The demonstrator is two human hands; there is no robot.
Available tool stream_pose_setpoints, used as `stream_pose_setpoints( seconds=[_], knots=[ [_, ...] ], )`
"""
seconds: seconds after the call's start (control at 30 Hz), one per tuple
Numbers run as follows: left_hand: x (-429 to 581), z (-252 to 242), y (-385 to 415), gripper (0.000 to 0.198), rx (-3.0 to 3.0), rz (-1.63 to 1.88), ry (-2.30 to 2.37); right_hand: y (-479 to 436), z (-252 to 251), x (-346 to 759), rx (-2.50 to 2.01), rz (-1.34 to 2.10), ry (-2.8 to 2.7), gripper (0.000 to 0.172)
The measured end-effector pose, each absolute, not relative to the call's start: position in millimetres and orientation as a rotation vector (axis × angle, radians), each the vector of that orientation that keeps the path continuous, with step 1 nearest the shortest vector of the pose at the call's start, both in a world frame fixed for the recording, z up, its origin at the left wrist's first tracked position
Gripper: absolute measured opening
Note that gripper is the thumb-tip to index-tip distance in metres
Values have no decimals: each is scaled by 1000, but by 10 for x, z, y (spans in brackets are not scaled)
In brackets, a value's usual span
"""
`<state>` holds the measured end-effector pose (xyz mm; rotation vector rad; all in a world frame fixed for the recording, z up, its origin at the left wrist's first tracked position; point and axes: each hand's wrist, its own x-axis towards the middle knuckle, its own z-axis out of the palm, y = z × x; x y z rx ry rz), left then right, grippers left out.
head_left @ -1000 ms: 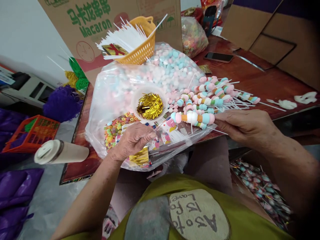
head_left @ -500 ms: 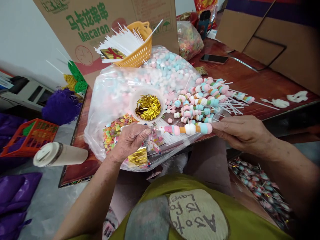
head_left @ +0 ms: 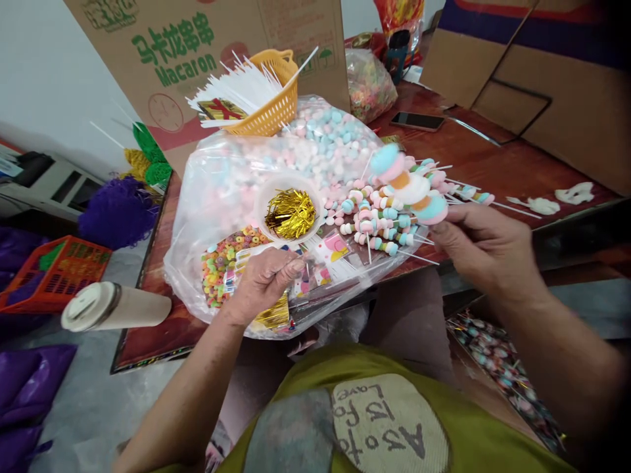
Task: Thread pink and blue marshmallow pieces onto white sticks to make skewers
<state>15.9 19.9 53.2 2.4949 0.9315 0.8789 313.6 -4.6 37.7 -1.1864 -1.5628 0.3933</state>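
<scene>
My right hand (head_left: 486, 246) is closed on one end of a marshmallow skewer (head_left: 413, 188), strung with pink, blue and white marshmallows and orange rings. It tilts up to the left, slightly blurred, above a pile of similar skewers (head_left: 389, 217). Lower left, my left hand (head_left: 266, 279) pinches a clear plastic bag (head_left: 331, 248) with pink and yellow print. The skewer and the bag are apart. Close to my left hand are a white bowl (head_left: 260, 200) with gold tinsel (head_left: 292, 213), colourful cereal rings (head_left: 213, 279) and a gold tinsel bundle (head_left: 274, 314).
A large clear bag of marshmallows (head_left: 221, 177) covers much of the table. Behind it a yellow basket (head_left: 271, 112) of white sticks stands before a cardboard box (head_left: 315, 33). A phone (head_left: 417, 121) lies at the back right; a lidded cup (head_left: 118, 306) is at the left edge.
The skewer's left end has come away from the printed bag at my left hand. My right hand has tilted the skewer upward over the pile. My left hand has barely moved.
</scene>
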Motion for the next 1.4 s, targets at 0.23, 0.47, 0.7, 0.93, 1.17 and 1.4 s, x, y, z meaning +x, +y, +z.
stream_pose_setpoints(
  seconds=[0.23, 0.47, 0.7, 0.93, 1.17, 1.4],
  knots=[
    [327, 318, 107, 25, 2683, 929, 1000, -16, 191, 2306, -871, 1563, -811, 38],
    [392, 152, 26, 16, 2239, 990, 1120, 48, 229, 2173, -893, 1446, -734, 36],
    [158, 145, 83, 12, 2293, 1176, 1119, -13, 242, 2798, -1217, 1072, -1329, 18],
    [-12, 128, 188, 14, 2326, 1317, 940, -107, 482, 3237, -1027, 315, -1958, 24],
    [-14, 222, 193, 15, 2296, 1229, 977, -101, 532, 3218, -1003, -38, -2057, 30],
    [-3, 240, 218, 18, 2321, 1145, 1057, -100, 527, 3306, -932, -420, -2255, 41]
  ],
)
